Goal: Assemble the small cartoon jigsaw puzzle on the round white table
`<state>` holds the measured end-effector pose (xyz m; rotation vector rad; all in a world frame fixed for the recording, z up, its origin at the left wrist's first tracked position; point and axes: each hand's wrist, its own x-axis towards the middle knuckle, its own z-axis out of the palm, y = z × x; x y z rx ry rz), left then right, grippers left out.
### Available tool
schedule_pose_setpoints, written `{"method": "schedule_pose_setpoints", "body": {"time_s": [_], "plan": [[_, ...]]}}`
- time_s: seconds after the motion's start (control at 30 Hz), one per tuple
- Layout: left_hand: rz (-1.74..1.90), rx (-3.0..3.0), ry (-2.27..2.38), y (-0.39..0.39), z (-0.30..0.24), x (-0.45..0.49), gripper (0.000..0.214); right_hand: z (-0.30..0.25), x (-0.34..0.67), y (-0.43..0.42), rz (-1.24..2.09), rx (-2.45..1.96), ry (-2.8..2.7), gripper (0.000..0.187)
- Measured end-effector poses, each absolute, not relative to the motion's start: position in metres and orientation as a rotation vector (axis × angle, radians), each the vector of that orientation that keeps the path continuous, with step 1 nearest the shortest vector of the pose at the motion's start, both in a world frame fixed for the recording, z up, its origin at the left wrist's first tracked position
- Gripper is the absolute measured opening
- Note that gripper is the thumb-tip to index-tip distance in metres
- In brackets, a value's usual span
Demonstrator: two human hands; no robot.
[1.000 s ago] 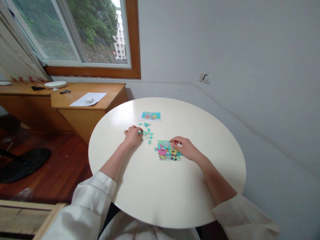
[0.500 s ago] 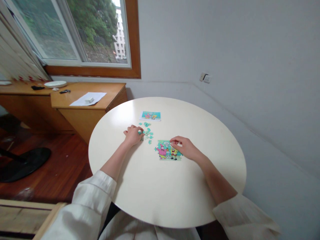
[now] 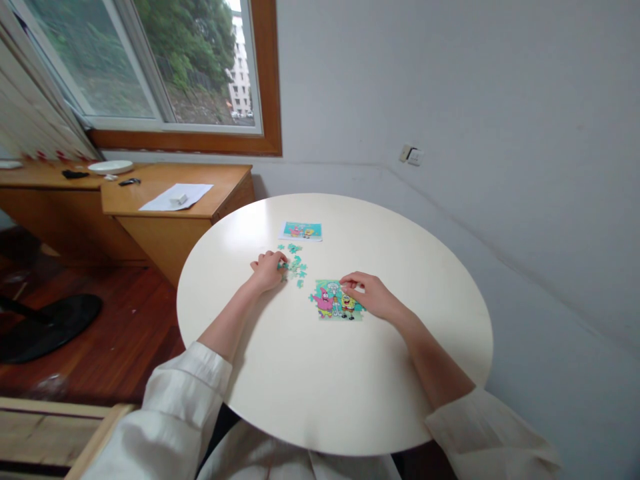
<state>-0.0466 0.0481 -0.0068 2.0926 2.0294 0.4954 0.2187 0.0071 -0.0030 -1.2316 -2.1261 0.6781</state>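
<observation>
A partly joined jigsaw puzzle (image 3: pixel 327 307) with a pink starfish, a pale green figure and a yellow sponge character lies flat on the white table (image 3: pixel 310 387). Over its upper right corner is my right hand (image 3: pixel 367 293), thumb and fingers bent together; whatever is between the tips is hidden. My left hand (image 3: pixel 269 272) reaches to the left side of a loose pile of teal puzzle pieces (image 3: pixel 297 268). Its thumb and forefinger are pinched on a small teal puzzle piece (image 3: pixel 281 265). Behind the pile lies a picture card (image 3: pixel 303 231) showing similar characters.
A wooden desk (image 3: pixel 233 185) stands at the back left, bearing a white sheet of paper (image 3: pixel 193 193), a small white box (image 3: pixel 179 199) and a white plate (image 3: pixel 111 167). A black round stand base (image 3: pixel 60 330) rests on the floor at left. A wall borders the table's right side.
My left hand has shifted slightly, and its fingers have drawn in closer together at the loose pieces. My right hand and the joined puzzle have stayed in place.
</observation>
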Motion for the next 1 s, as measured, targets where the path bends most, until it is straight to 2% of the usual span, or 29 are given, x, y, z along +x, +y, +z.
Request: {"method": "schedule_pose_setpoints", "body": {"time_s": [0.37,1.0], "plan": [[0.686,2.158,1.901,0.0422,0.0,-0.0451,0.025,-0.0032,0.2191,0.0073,0.669,-1.214,-2.128,0.019],[1.116,1.907,1.911,0.0513,-0.001,-0.0541,0.027,-0.0036,0.2201,0.0074,0.682,-1.224,-2.126,0.02]]}}
